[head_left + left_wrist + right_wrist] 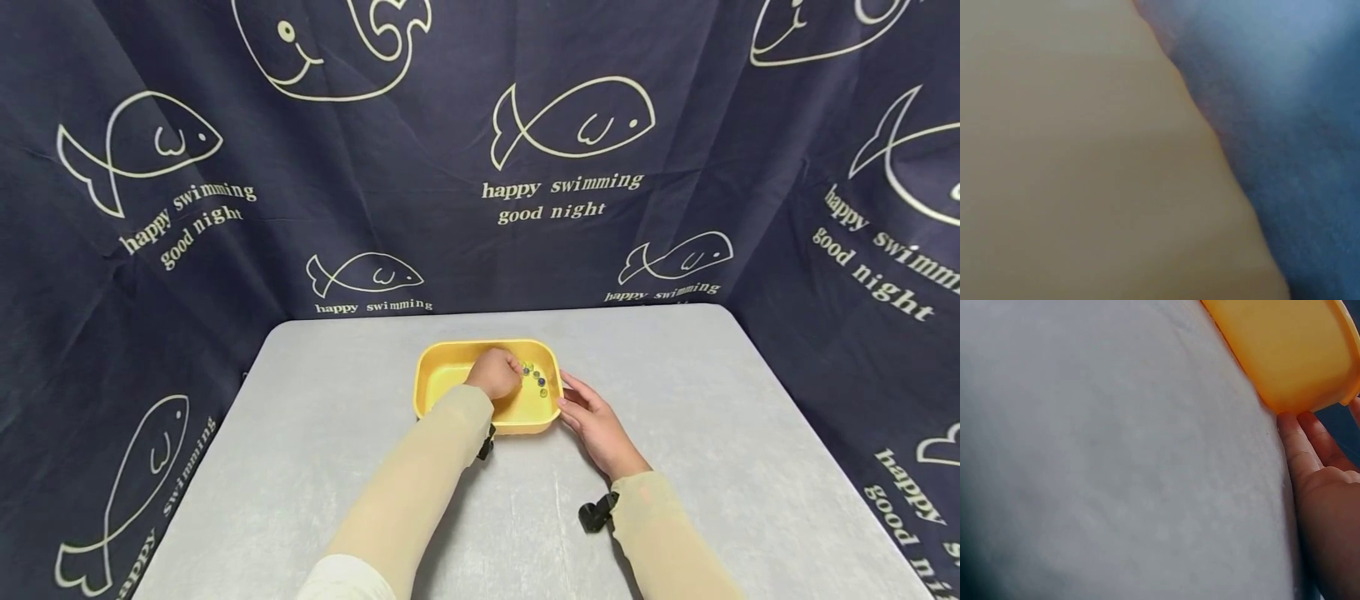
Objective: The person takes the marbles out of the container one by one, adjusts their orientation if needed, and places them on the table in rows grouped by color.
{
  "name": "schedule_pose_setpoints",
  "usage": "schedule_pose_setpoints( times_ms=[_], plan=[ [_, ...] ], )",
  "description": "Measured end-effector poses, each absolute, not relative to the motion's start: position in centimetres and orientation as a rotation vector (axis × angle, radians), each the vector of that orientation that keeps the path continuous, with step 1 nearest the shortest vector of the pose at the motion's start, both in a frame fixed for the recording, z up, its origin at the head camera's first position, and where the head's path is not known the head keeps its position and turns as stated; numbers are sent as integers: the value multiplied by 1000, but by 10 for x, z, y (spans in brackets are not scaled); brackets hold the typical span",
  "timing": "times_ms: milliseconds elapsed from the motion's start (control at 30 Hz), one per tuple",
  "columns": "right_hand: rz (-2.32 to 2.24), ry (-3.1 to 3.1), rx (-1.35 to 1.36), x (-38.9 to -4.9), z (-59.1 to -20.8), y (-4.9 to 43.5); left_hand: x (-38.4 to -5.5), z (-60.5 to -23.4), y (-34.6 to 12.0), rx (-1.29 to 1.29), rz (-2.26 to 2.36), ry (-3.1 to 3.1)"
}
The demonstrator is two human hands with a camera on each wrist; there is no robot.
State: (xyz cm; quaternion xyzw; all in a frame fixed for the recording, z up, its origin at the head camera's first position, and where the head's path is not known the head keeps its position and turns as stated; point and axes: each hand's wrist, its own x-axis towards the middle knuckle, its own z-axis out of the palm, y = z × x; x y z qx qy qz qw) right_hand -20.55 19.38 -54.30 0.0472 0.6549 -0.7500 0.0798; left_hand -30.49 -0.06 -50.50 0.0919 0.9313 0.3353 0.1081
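My left hand (pixel 495 372) is inside a yellow plastic tub (pixel 450 343), its fingers curled and its fingertips right by several small glass marbles (pixel 542 382). The marbles, some blue and some yellowish green, lie in the tub's right part. Whether the left fingers hold a marble I cannot tell, as the back of the hand hides them. My right hand (pixel 596 421) rests at the tub's right end, thumb and extended fingers against the outer wall. In the right wrist view, the fingers (pixel 1300 447) touch the tub (pixel 1291 356) low on its side. A sleeve (pixel 1085 150) fills most of the left wrist view.
The tub stands on a light grey table (pixel 337 400), near its back edge. Dark blue cloth (pixel 450 208) with fish drawings and lettering hangs behind and on both sides. A black wrist camera (pixel 597 512) sits under the right wrist.
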Motion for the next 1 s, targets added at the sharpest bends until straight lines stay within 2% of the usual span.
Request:
schedule_pose_setpoints(
  times_ms=[433, 1000],
  plan=[
    [-2227, 1983, 152, -206, -544, 194, -295, -498, -9, 307, 1335, 2568],
    [-2237, 1963, 144, -207, -544, 193, -236, -466, -47, 470, 1656, 2490]
  ],
)
